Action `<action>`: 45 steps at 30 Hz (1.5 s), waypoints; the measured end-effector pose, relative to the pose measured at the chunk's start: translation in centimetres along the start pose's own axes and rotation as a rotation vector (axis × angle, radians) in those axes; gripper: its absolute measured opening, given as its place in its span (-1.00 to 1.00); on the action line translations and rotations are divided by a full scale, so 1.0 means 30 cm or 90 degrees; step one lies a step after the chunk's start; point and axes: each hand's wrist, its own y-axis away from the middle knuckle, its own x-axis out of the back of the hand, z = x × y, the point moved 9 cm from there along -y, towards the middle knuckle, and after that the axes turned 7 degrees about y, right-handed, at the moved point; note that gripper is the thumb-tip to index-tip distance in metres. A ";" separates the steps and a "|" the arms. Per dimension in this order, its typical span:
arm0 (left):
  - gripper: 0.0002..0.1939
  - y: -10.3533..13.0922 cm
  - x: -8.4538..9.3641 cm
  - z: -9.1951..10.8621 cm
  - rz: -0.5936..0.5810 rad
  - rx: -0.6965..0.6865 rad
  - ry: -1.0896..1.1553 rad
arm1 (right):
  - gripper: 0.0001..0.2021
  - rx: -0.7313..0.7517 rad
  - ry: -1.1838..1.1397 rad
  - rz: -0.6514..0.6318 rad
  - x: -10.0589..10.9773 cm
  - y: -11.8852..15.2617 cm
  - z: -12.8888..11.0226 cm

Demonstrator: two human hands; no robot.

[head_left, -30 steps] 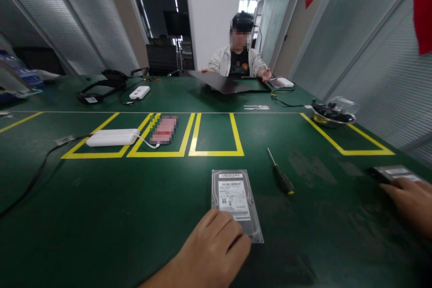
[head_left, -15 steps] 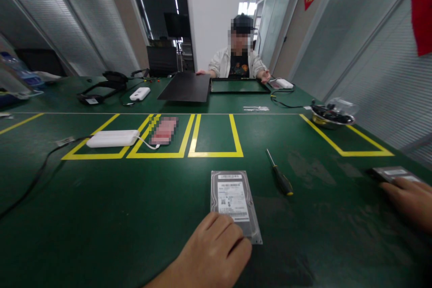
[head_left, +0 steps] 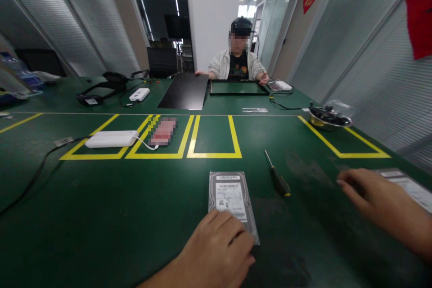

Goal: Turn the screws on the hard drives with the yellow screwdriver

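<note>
A silver hard drive [head_left: 232, 195] with a white label lies flat on the green table [head_left: 135, 216] at the centre. My left hand [head_left: 221, 243] rests over its near end, fingers curled on it. At the right, my right hand [head_left: 374, 193] is above the table with thumb and fingers apart, holding nothing. Behind that wrist lies a second hard drive [head_left: 413, 189], partly hidden by the hand. Between the two hands is a screwdriver [head_left: 279, 180] with a dark handle, its tip pointing away from me.
Yellow tape outlines [head_left: 216, 156] cross the table. On them are a white power bank [head_left: 113, 139], a pixelated pink phone [head_left: 164, 131] and a metal bowl of dark parts [head_left: 329, 119]. Opposite, a person [head_left: 238, 60] touches a black panel [head_left: 185, 91] beside a black frame [head_left: 239, 93].
My right hand has let go of the right hard drive and moved left, and its fingers have opened. Across the table, the black panel has tilted down flatter. My left hand stays on the central drive.
</note>
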 end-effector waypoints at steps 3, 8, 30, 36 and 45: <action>-0.99 -0.038 0.036 -0.005 0.052 0.047 0.071 | -0.76 0.036 -0.197 -0.121 -0.024 0.032 -0.296; -0.91 -0.059 0.104 -0.030 0.216 0.065 0.182 | -0.78 0.041 -0.537 -0.265 -0.044 0.095 -0.635; -0.81 -0.035 0.131 0.041 0.286 -0.141 -0.089 | -0.78 -0.018 -0.802 -0.364 -0.174 0.176 -0.692; -0.88 -0.031 0.116 -0.001 0.239 -0.113 -0.029 | -0.82 0.174 -0.360 0.012 -0.033 0.092 -0.615; -0.83 -0.011 0.083 0.038 0.182 -0.103 -0.062 | -0.65 0.099 0.100 -0.018 -0.195 0.019 -0.458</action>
